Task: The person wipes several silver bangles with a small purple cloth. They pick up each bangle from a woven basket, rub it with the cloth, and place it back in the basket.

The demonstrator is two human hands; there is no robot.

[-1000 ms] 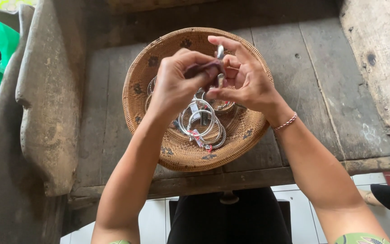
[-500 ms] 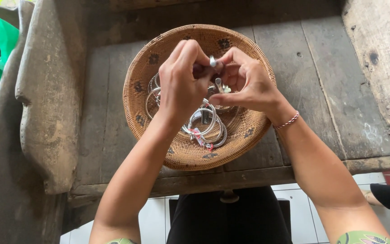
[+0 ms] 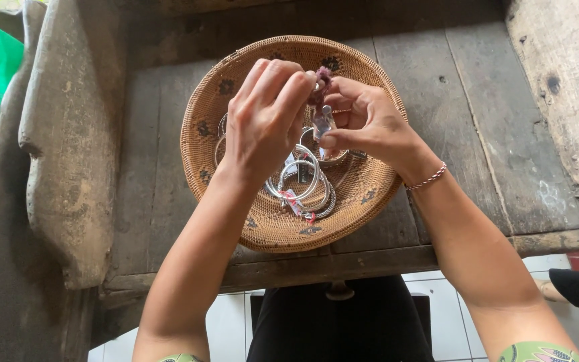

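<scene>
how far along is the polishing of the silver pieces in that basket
Hard to count finished pieces. In hand: the right hand holds one small silver piece, and the left hand has a purplish cloth in its grip against it. Several silver bangles lie in the woven basket beneath; whether they are already rubbed or waiting cannot be told.

A small silver ring [image 3: 322,123] sits at the upper centre of the frame, pinched upright between fingertips above the basket, its metal bright and shiny. A tuft of dull purple cloth [image 3: 321,83] sits just above it, bunched and crumpled, pressed against the ring's top edge and partly hidden by the fingers gripping it.
</scene>
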